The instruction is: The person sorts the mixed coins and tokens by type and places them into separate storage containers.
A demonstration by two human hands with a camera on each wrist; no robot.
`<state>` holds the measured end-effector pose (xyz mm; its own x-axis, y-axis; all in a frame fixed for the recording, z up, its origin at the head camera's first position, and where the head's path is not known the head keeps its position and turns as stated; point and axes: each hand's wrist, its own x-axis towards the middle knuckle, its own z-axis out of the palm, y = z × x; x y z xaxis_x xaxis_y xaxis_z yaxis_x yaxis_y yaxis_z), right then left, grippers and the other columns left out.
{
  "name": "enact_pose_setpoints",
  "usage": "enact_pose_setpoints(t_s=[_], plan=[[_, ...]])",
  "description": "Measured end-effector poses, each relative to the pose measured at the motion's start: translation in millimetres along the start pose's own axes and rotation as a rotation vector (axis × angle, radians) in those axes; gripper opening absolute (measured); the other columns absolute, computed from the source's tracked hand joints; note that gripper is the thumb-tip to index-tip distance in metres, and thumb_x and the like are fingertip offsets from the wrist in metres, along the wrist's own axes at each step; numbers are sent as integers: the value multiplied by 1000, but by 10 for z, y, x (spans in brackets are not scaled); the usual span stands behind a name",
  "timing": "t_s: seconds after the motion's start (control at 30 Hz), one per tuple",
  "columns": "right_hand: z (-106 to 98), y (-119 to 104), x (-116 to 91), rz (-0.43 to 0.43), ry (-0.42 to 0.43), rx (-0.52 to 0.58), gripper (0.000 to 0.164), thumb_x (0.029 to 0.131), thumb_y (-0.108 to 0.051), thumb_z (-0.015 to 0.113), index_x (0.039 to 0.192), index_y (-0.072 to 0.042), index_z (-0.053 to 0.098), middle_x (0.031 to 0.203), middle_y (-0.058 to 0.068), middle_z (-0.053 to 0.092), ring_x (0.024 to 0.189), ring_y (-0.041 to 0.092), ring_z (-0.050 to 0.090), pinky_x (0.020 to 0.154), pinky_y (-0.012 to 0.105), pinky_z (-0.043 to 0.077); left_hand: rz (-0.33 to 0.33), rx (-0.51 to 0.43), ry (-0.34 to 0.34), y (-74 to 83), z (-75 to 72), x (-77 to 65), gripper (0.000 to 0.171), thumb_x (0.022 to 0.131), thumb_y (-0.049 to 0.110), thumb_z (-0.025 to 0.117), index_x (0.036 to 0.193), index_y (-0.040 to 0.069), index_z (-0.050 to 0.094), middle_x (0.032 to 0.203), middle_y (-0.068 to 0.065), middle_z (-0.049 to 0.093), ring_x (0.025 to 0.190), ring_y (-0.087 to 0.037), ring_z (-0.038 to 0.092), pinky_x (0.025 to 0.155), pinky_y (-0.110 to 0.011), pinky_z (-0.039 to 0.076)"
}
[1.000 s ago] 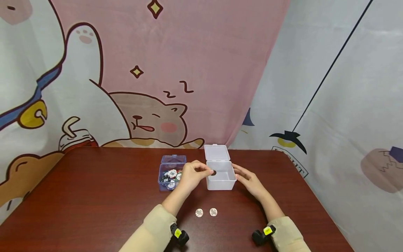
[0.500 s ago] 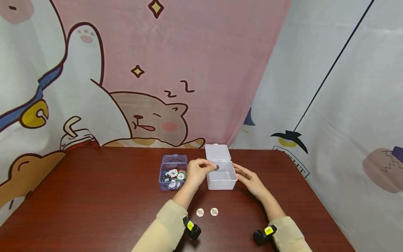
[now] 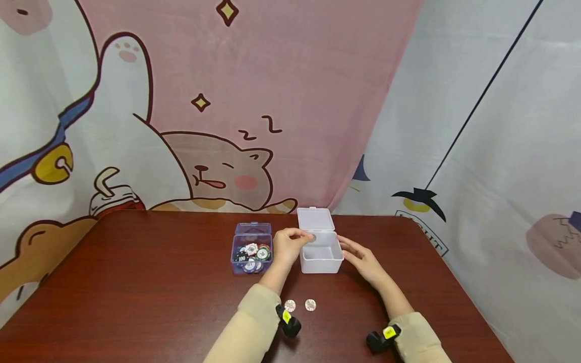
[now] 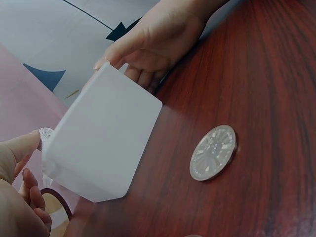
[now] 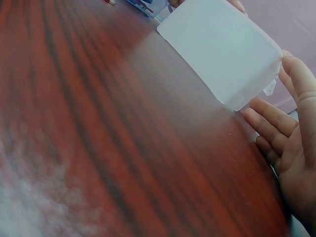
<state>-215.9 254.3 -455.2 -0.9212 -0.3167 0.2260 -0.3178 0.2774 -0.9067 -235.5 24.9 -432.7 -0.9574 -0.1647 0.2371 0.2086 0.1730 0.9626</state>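
Observation:
My left hand (image 3: 289, 247) pinches a silver coin (image 4: 45, 136) between thumb and fingers at the left rim of a white plastic box (image 3: 321, 266). The box stands on the table with its hinged lid (image 3: 315, 220) raised at the back. Along the right wall lies my right hand (image 3: 363, 262), its fingers extended beside the box and its thumb (image 5: 295, 69) touching the near corner. Two more coins lie flat on the table in front of the box, a left coin (image 3: 290, 305) near the left wrist and a right coin (image 3: 310, 304).
Left of the white box stands a clear blue box (image 3: 253, 228) with its lid up, holding several poker chips (image 3: 251, 250). The dark red wooden table (image 3: 159, 282) reaches back to a printed cloth (image 3: 317, 101) hanging behind it.
My left hand has moved right with the coin, from between the boxes to the white box's left rim, uncovering more chips. The right hand stays at the box's right side.

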Motion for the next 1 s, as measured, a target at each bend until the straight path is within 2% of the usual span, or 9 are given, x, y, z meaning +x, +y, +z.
enact_pose_setpoints(t_s=[0.1, 0.3, 0.53, 0.8, 1.0], plan=[[-1, -4, -1, 7, 0, -11, 46, 97, -10, 56, 140, 2, 44, 129, 25, 54, 111, 12, 56, 89, 22, 44, 5, 4, 11, -16, 20, 12, 12, 68, 11, 86, 69, 4, 75, 72, 0, 63, 66, -9, 51, 59, -25, 42], [-6, -2, -5, 15, 2, -33, 46, 97, -10, 56, 141, 1, 44, 130, 25, 54, 114, 22, 55, 89, 22, 43, 57, 35, 18, -52, 61, 40, 12, 68, 10, 86, 69, 5, 76, 65, 4, 54, 62, -7, 46, 56, -23, 39], [-7, -9, -13, 15, 2, -35, 46, 98, -10, 55, 141, 2, 44, 130, 25, 54, 117, 34, 52, 89, 22, 43, 58, 56, 24, -108, 86, 36, 11, 67, 10, 86, 69, 6, 76, 65, 4, 56, 62, -9, 48, 57, -24, 40], [-5, -13, -16, 4, 6, -31, 46, 97, -10, 56, 140, 2, 45, 129, 26, 55, 115, 31, 54, 89, 23, 44, 81, 39, 42, -153, 99, 6, 11, 67, 8, 86, 69, 4, 76, 66, 1, 58, 63, -8, 49, 56, -23, 40], [-8, -1, -8, 3, 3, -19, 46, 97, -9, 56, 140, 3, 45, 129, 27, 54, 117, 38, 51, 88, 22, 44, 54, 5, 29, -148, 107, -6, 10, 69, 6, 84, 71, 3, 75, 65, 2, 55, 63, -8, 47, 54, -21, 38]])
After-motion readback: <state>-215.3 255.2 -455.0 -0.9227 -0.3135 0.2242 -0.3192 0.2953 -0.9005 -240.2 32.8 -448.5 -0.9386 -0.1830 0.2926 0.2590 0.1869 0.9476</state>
